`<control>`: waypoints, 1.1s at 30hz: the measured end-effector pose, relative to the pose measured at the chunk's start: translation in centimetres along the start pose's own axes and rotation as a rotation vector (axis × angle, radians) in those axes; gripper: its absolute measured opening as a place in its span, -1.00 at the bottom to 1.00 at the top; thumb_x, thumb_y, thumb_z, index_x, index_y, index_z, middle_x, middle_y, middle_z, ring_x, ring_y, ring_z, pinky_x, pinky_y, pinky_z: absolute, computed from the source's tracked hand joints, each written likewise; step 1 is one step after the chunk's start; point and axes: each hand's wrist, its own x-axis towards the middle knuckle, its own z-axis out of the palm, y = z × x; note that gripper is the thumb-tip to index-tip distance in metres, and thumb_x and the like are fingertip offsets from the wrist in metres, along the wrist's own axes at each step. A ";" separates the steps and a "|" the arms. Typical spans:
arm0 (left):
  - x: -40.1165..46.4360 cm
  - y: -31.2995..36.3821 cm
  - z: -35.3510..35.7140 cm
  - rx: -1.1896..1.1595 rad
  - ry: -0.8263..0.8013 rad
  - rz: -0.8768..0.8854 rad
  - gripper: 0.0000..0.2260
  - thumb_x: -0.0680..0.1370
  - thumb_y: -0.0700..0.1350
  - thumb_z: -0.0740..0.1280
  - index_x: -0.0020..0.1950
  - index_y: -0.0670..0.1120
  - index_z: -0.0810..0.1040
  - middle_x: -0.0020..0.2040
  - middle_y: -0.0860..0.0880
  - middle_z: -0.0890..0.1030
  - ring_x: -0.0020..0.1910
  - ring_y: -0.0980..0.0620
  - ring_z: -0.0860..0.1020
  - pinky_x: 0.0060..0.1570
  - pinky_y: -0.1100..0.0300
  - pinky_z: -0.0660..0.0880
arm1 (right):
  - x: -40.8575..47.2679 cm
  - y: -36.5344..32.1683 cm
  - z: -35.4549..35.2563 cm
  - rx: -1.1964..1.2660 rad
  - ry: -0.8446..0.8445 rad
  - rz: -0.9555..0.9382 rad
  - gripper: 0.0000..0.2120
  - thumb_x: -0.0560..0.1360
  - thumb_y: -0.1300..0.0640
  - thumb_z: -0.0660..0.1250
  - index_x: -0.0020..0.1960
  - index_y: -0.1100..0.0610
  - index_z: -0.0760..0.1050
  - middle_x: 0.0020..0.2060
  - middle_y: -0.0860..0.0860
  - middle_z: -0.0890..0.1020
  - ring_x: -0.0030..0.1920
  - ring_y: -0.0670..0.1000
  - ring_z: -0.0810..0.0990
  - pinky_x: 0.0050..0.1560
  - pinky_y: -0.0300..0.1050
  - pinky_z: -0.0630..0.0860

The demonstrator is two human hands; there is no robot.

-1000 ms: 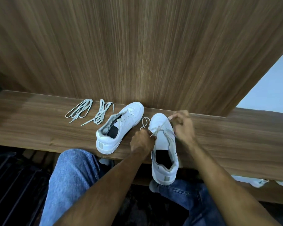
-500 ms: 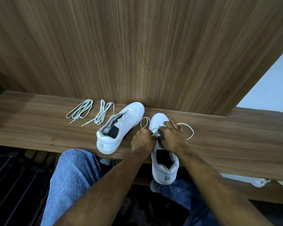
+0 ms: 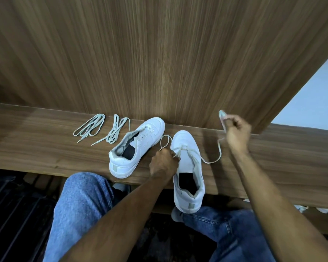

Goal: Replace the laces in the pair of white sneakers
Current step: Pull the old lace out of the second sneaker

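Head view looks down on the right sneaker (image 3: 187, 167), which lies on the wooden ledge (image 3: 273, 167) with its toe toward the wood panel wall (image 3: 159, 53) and its heel hanging over the ledge's near edge above the person's jeans (image 3: 80, 205). A white lace (image 3: 215, 157) runs through its front eyelets. The left hand (image 3: 163, 163) sits against the left side of this sneaker, fingers curled around one stretch of the lace, and a small loop of lace rises beyond the knuckles toward the wall. The right hand (image 3: 237, 129) is raised to the right of the sneaker and nearer the wall, fingers closed on the other end of the lace, whose tip pokes up above the fist; the slack curves down to the ledge and back to the shoe. Just left of this sneaker lies the second sneaker (image 3: 136, 146), unlaced and angled, its toe almost at the wall. Farther left of both, two spare lace bundles (image 3: 102, 129) rest on the ledge side by side. Nothing lies between the hands and the laced shoe. Half a second ago the right hand was down on the sneaker's tongue beside the left; it has since swung out and up to the right, drawing the lace with it, while the left hand has stayed put.
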 end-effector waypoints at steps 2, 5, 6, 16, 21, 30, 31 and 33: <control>-0.1 0.0 0.0 0.003 -0.002 0.003 -0.73 0.51 0.05 0.35 0.14 -0.02 0.63 0.14 -0.16 0.60 0.15 -0.21 0.56 0.08 0.04 0.49 | -1.1 1.4 0.6 -0.241 -0.295 0.074 -0.82 0.50 0.36 0.28 -0.13 0.15 0.60 -0.20 0.01 0.61 -0.34 -0.30 0.52 -0.21 -0.42 0.40; -0.1 -0.1 -0.1 0.015 -0.002 0.005 -0.72 0.51 0.07 0.35 0.16 -0.02 0.62 0.16 -0.15 0.60 0.16 -0.21 0.56 0.09 0.04 0.49 | -3.2 5.2 1.7 -0.619 -0.703 0.081 -0.81 0.51 0.28 0.30 0.09 0.18 0.62 0.03 0.05 0.66 -0.06 -0.18 0.60 0.00 -0.33 0.43; 0.0 -0.1 -0.1 0.020 -0.003 0.004 -0.71 0.51 0.07 0.36 0.16 -0.03 0.62 0.16 -0.16 0.60 0.16 -0.21 0.55 0.09 0.04 0.49 | -3.7 6.1 2.0 -0.730 -0.741 0.083 -0.77 0.52 0.20 0.32 0.15 0.14 0.61 0.14 0.06 0.64 0.11 -0.06 0.60 0.12 -0.24 0.44; 0.1 0.0 0.1 0.032 -0.010 0.015 -0.74 0.50 0.05 0.35 0.13 -0.01 0.62 0.13 -0.14 0.62 0.14 -0.19 0.57 0.06 0.06 0.49 | -3.5 3.5 3.5 -0.441 -0.551 0.301 -0.78 0.49 0.29 0.26 -0.27 0.07 0.53 -0.35 -0.12 0.63 -0.21 -0.09 0.60 -0.19 -0.30 0.47; 0.2 -0.1 0.3 0.017 -0.011 0.011 -0.73 0.50 0.05 0.34 0.15 -0.02 0.62 0.12 -0.13 0.62 0.13 -0.19 0.57 0.06 0.03 0.49 | 0.0 -4.0 1.1 0.567 -0.257 0.406 -0.79 0.57 0.31 0.19 -0.17 0.08 0.48 -0.27 -0.02 0.67 -0.16 0.01 0.64 -0.17 -0.14 0.53; 0.2 0.2 0.3 0.049 0.007 0.017 -0.72 0.52 0.05 0.34 0.13 -0.08 0.61 0.13 -0.15 0.61 0.14 -0.20 0.56 0.07 0.03 0.49 | -0.4 -1.2 2.1 -0.115 -0.399 0.160 -0.78 0.53 0.33 0.32 0.11 0.11 0.58 -0.05 0.12 0.65 -0.34 -0.17 0.57 -0.35 -0.33 0.47; 0.1 0.2 0.3 0.052 0.006 0.015 -0.72 0.52 0.05 0.34 0.13 -0.08 0.61 0.13 -0.15 0.61 0.14 -0.20 0.56 0.06 0.04 0.49 | -1.3 0.8 2.6 -0.339 -0.546 0.151 -0.76 0.52 0.32 0.32 0.15 0.13 0.59 0.05 0.10 0.65 -0.15 -0.11 0.63 -0.19 -0.31 0.48; 0.2 0.2 0.2 0.061 0.003 0.017 -0.73 0.52 0.05 0.34 0.13 -0.07 0.61 0.12 -0.15 0.61 0.13 -0.19 0.57 0.06 0.05 0.50 | -3.2 3.5 3.0 -0.676 -0.731 0.131 -0.86 0.53 0.21 0.31 0.03 0.12 0.62 0.01 0.05 0.63 0.08 0.05 0.60 -0.02 -0.24 0.39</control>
